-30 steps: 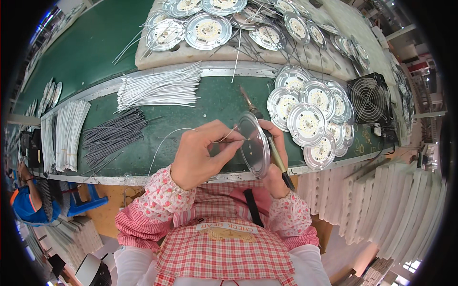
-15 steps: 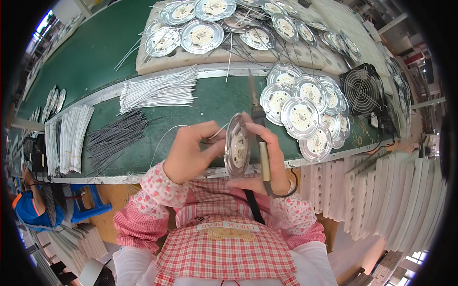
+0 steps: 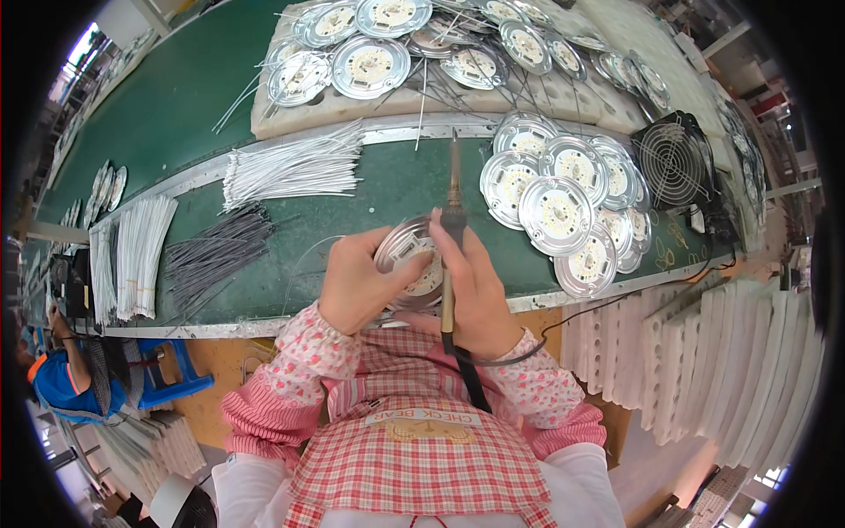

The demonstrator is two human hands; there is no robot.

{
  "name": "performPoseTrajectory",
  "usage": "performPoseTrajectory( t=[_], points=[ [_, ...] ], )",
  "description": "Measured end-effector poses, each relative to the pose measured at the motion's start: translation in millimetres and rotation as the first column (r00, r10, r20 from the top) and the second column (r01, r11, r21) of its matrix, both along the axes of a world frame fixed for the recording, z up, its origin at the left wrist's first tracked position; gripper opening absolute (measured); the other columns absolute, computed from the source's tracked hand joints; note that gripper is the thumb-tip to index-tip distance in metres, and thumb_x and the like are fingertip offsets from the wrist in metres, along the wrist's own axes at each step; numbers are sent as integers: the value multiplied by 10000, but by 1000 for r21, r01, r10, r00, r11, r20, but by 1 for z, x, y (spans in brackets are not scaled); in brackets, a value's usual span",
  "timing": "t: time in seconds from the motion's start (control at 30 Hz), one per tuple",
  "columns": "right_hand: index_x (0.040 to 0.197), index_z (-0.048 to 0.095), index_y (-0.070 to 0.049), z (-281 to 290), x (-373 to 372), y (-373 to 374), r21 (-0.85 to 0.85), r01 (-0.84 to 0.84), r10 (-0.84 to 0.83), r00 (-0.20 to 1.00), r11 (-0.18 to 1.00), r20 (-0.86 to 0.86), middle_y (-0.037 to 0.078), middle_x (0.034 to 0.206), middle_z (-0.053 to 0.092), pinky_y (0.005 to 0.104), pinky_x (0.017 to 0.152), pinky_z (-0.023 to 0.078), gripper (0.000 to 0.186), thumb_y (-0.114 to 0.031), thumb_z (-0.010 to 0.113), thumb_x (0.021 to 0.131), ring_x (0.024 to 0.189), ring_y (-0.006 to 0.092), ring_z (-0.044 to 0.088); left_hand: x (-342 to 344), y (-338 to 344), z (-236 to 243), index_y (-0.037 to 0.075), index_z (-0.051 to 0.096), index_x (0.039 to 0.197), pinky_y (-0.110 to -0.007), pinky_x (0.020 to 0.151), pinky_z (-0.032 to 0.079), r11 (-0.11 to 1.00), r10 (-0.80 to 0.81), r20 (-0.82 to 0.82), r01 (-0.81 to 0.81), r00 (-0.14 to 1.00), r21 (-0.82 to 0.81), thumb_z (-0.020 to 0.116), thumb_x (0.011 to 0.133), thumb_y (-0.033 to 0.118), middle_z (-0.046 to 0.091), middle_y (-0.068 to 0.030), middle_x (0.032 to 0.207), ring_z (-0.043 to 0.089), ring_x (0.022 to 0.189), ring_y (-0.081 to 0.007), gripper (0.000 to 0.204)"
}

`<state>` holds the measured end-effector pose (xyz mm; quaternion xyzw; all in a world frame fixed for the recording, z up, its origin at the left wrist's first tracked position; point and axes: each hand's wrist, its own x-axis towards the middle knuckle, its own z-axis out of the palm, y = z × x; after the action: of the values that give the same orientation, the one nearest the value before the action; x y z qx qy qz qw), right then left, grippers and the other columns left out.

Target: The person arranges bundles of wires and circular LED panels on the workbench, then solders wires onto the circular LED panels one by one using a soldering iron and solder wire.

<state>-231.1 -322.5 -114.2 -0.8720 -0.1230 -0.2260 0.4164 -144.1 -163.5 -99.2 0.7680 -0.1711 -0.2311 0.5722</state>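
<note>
I view a green surface [image 3: 400,180], with a pale perforated slab [image 3: 290,121] along its far side carrying metal LED discs [image 3: 370,68]. Disc cluster [image 3: 556,216]: overlapping, right of the hands. White wire bundle [image 3: 290,165]: far left of the hands; dark grey wire bundle [image 3: 220,251]: just nearer to me. Right hand [image 3: 482,299]: gripping the soldering iron [image 3: 453,211], tip directed away from the wearer. Left hand [image 3: 356,282]: grasping the held LED disc [image 3: 400,253], thumb across its face. I locate this disc between both hands, at the surface's near edge. A thin wire [image 3: 304,254] arcs beside the left hand; I cannot tell whether it is held.
</note>
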Motion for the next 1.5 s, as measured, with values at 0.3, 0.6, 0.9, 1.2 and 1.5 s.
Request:
performPoseTrajectory(
  t=[0.3,0.6,0.9,1.2,1.5],
  points=[
    [1411,461,-34,-9,3,0,-94,187,-196,976,978,-100,271,1265,540,483,971,455,882,-232,886,664,1143,447,549,18,11,-9,32,639,947,-400,785,430,929,-148,768,-178,623,324,774,785,178,616,-96,852,591,814,-274,256],
    [900,675,-101,2,-17,-16,-51,61,-65,994,997,-91,126,872,569,391,608,468,243,-76,823,708,742,303,584,-6,29,9,86,559,829,-395,751,400,914,-404,767,198,499,353,723,802,155,551,-43,774,563,759,-235,180],
    [1069,652,-17,39,-38,-36,47,297,-264,901,954,-345,114,862,723,289,659,549,240,10,691,834,762,176,720,7,59,4,85,618,677,-385,804,358,968,-189,700,12,688,250,787,743,113,629,2,729,583,741,-205,183],
    [1057,649,3,24,-31,-38,251,176,-73,926,952,-370,97,693,694,269,541,500,193,-13,647,865,563,159,672,14,32,-2,83,608,635,-409,834,361,981,-183,702,80,688,178,773,722,86,646,16,760,593,738,-191,186],
    [1055,654,8,18,-25,-41,182,109,-38,934,977,-356,66,628,653,264,495,454,194,-32,659,865,508,135,620,17,21,-7,78,600,637,-409,838,383,983,-182,733,92,656,161,766,712,45,663,15,780,608,709,-178,185]
  ],
)
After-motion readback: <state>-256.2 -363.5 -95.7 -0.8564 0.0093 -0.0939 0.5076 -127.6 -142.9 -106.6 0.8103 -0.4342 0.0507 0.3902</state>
